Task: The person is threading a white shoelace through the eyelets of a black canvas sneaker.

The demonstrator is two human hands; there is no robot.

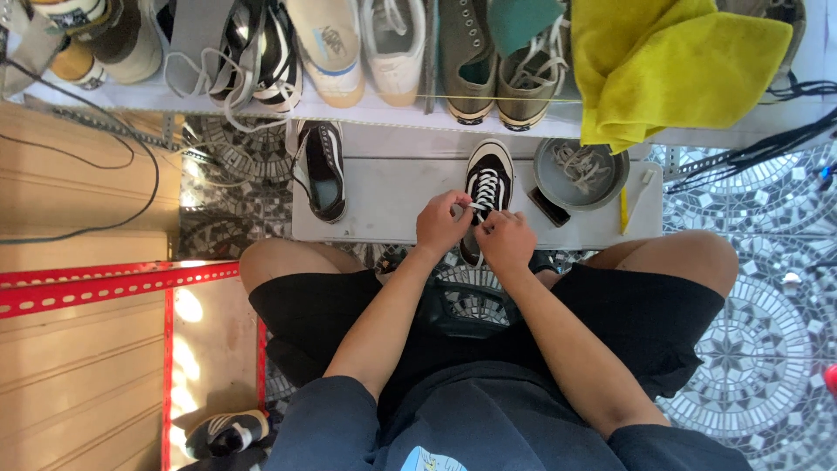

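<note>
A black sneaker with white laces [487,179] stands on a low grey bench [392,196] in front of me, toe pointing away. My left hand [442,222] and my right hand [506,239] are both closed on its white laces near the tongue, side by side and nearly touching. The heel of the shoe is hidden behind my hands. A second black sneaker [321,168] lies at the bench's left end, away from both hands.
A grey bowl holding laces [581,173], a small dark block [549,208] and a yellow stick [624,213] sit right of the shoe. A white shelf [366,109] beyond carries several shoes and a yellow cloth [676,65]. A red metal rack [105,283] stands at left.
</note>
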